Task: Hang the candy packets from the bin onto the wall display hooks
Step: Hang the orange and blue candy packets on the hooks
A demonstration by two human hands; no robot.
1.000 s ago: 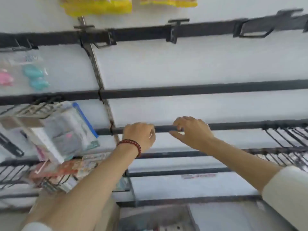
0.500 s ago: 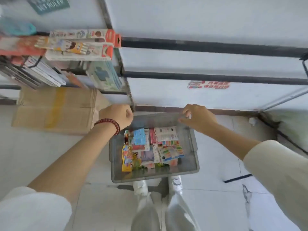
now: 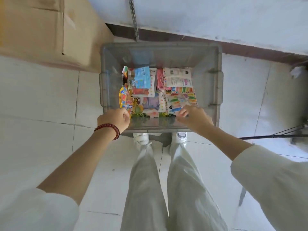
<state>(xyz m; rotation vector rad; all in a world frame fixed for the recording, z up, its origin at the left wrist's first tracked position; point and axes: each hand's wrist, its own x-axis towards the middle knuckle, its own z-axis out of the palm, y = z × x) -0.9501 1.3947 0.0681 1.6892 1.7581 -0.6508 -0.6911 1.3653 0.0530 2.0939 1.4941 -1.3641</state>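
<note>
bin (image 3: 215,84) on floor (image 3: 50,100), against wall (image 3: 200,14) | candy packets (image 3: 158,90) piled inside bin | cardboard box (image 3: 41,30) left of bin, just beside | left hand (image 3: 115,120) at bin's near-left rim | right hand (image 3: 194,117) over near-right packets | person's shoes (image 3: 141,139) just before bin's near wall

Bright, even daylight fills the view, washing the pale floor (image 3: 50,97) and trousers (image 3: 166,189) close to white. Shadows are soft and faint (the darkest lies under the near end of the bin (image 3: 215,90)). The bin's near inner wall gives a dull sheen. Wide-angle distortion bends the sleeves (image 3: 275,180) and wall (image 3: 216,17) at the edges. Print on the packets (image 3: 156,90) is smeared and unreadable, and the box (image 3: 41,30) looks soft.
</note>
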